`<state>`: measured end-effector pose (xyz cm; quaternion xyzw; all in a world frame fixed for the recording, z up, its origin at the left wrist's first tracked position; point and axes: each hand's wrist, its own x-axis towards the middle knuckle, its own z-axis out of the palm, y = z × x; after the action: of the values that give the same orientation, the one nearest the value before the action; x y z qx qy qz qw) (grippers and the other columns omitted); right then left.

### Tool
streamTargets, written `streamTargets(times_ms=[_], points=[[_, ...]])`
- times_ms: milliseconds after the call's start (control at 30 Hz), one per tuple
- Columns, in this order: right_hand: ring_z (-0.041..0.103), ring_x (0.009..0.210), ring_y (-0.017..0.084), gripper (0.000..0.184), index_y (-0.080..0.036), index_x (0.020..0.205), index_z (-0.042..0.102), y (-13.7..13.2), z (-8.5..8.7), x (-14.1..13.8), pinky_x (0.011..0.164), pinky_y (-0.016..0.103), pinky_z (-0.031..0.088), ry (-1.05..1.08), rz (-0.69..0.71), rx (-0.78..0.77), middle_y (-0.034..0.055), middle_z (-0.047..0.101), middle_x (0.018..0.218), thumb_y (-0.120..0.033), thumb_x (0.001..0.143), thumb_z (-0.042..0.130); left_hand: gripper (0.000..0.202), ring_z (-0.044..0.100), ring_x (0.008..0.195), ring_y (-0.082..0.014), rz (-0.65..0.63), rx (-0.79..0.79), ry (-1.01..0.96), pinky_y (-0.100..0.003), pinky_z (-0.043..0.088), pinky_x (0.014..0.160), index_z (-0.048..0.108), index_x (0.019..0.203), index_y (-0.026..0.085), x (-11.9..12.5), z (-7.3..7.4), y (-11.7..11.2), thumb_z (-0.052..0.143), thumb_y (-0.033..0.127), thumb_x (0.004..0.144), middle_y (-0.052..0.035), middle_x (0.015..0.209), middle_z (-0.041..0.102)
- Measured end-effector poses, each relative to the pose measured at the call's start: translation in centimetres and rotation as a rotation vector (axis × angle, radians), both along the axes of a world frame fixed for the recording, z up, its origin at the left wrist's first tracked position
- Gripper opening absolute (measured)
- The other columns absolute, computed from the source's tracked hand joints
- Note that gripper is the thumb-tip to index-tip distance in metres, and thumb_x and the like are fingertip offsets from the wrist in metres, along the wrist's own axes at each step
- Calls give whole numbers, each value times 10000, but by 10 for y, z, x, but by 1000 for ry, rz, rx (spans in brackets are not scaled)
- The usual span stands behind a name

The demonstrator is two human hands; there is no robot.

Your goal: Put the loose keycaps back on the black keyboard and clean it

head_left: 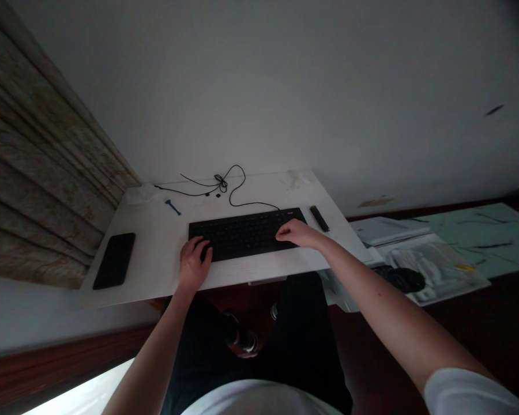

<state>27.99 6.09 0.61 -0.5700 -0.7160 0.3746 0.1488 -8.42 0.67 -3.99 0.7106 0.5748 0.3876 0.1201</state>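
Neither hand is clenched or grasping: the left hand (pixel 194 265) lies relaxed, its curved fingers (pixel 205 249) draped over the near left corner of a slim black keyboard (pixel 246 233), and the right hand (pixel 294 233) rests palm down, its fingers (pixel 281 233) spread lightly across the keyboard's right end. The keyboard lies flat on a white desk (pixel 155 253) with a faint wood-grain texture, near the desk's front edge and a little right of centre, its low matte keys in tight rows.

To the left, a black smartphone (pixel 113 260) lies flat with its glossy face up, well apart from the left hand. Farther back, a small blue plastic wrench-shaped piece (pixel 173 207) lies on the white surface. A thin black cable (pixel 225 187) loops and knots near the far edge, with its end running down to the keyboard's far right corner. Just beside that corner sits a narrow black oblong object (pixel 319 218), too small to identify. A pleated, mottled curtain (pixel 38 161) hangs along the left, and a plain white wall (pixel 259 86) rises beyond the desk. Down on the right, papers (pixel 387 230), a clear plastic bag (pixel 432 271) and a soft black pouch (pixel 400 279) lie on a pale green mat (pixel 471 239).
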Motion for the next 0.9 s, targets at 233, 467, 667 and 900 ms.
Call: streamTargets(times_ms=[233,467,667,900], points=[[721,788,217,106,-249,760,813,-1,-1,-3,737,322,524,-10,-9,-30,33,792,812,-234,790,713,250,579,1215,-311,-5,-7,-16,-520,403,1122,709,1106,235,0,-1,1,578,334,918,-114,1258,645],[728,794,223,99,-256,728,807,0,-1,-7,736,316,520,-21,16,-70,22,786,778,-207,748,724,253,572,1223,-313,-12,-11,10,-515,412,1114,705,1114,228,0,1,1,567,328,927,-120,1258,640],[707,747,204,54,-228,675,780,6,-2,-12,695,295,495,-77,-41,-107,25,765,728,-180,697,771,255,582,1219,-302,-6,10,44,-509,435,1101,697,1126,223,-1,-1,1,564,322,932,-118,1264,643],[666,707,184,57,-193,697,753,14,1,-17,632,278,448,-210,-78,-156,18,724,689,-204,680,806,271,592,1209,-302,-6,39,113,-514,461,1081,689,1132,210,-2,-3,2,529,334,952,-128,1258,642]])
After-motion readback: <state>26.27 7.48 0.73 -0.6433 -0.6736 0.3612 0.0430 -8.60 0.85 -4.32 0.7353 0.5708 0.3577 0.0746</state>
